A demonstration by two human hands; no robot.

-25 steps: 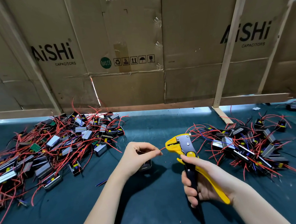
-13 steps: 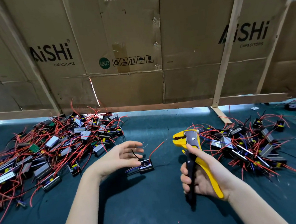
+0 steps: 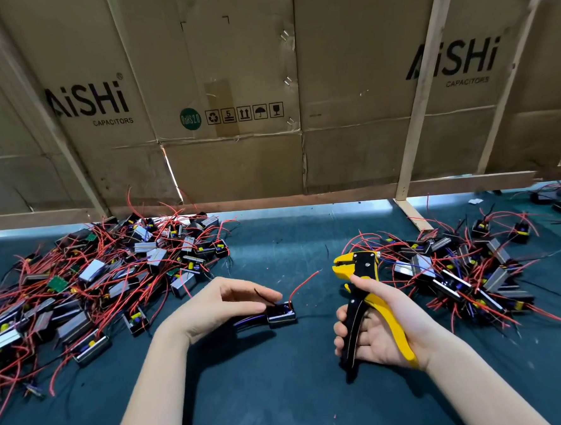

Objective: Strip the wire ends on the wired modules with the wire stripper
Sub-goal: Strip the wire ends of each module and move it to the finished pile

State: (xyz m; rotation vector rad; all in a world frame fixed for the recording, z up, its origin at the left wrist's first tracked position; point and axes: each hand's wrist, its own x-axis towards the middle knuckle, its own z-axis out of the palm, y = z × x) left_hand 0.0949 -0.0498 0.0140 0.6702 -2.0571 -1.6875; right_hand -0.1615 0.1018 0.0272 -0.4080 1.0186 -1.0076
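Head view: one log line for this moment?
left hand: open over module | right hand: holds wire stripper | red wire: free

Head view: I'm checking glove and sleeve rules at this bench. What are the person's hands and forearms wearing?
Nothing that shows. The left hand and right hand are bare: no gloves, rings or tape visible. Both forearms are uncovered down to the bottom edge of the picture, with no sleeve cuff, watch or wrist strap in view. Anything worn above that edge is out of the frame.
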